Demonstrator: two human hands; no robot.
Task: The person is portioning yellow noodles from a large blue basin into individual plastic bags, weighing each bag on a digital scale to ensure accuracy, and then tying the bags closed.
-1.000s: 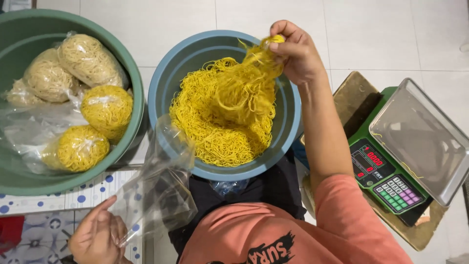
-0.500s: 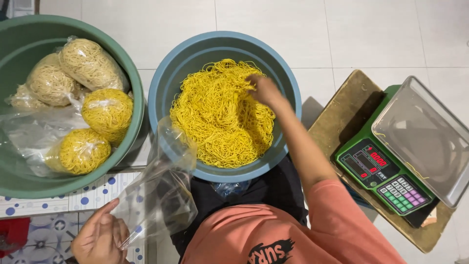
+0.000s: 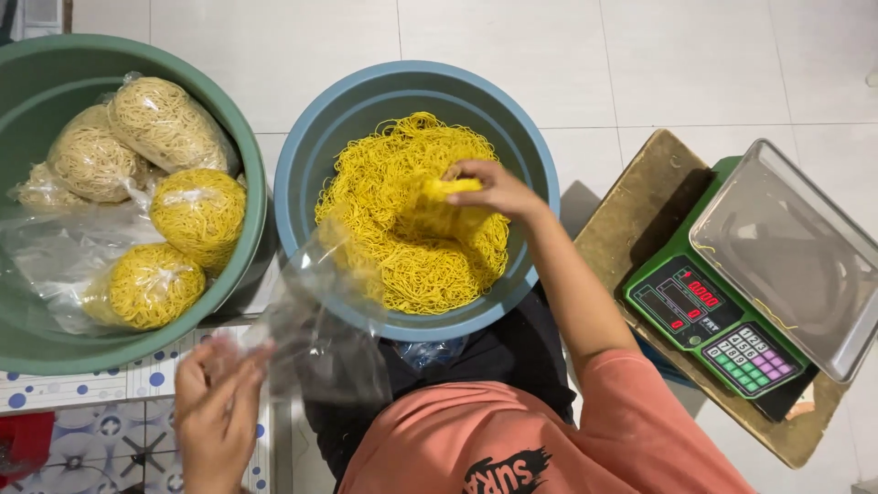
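A blue basin (image 3: 311, 155) in front of me holds a heap of loose yellow noodles (image 3: 402, 247). My right hand (image 3: 489, 187) is down in the basin, closed around a clump of those noodles. My left hand (image 3: 215, 398) grips a clear plastic bag (image 3: 315, 316) by its lower end at the bottom left; the bag's open end reaches up over the basin's near rim.
A green basin (image 3: 242, 146) at left contains several filled bags of noodles (image 3: 197, 210) and loose plastic. At right a green digital scale (image 3: 722, 311) with a steel tray stands on a wooden board (image 3: 631, 201). White floor tiles lie beyond.
My right hand dropped from holding noodles high above the basin into the heap and now grips a new clump. My left hand shifted the bag up toward the basin.
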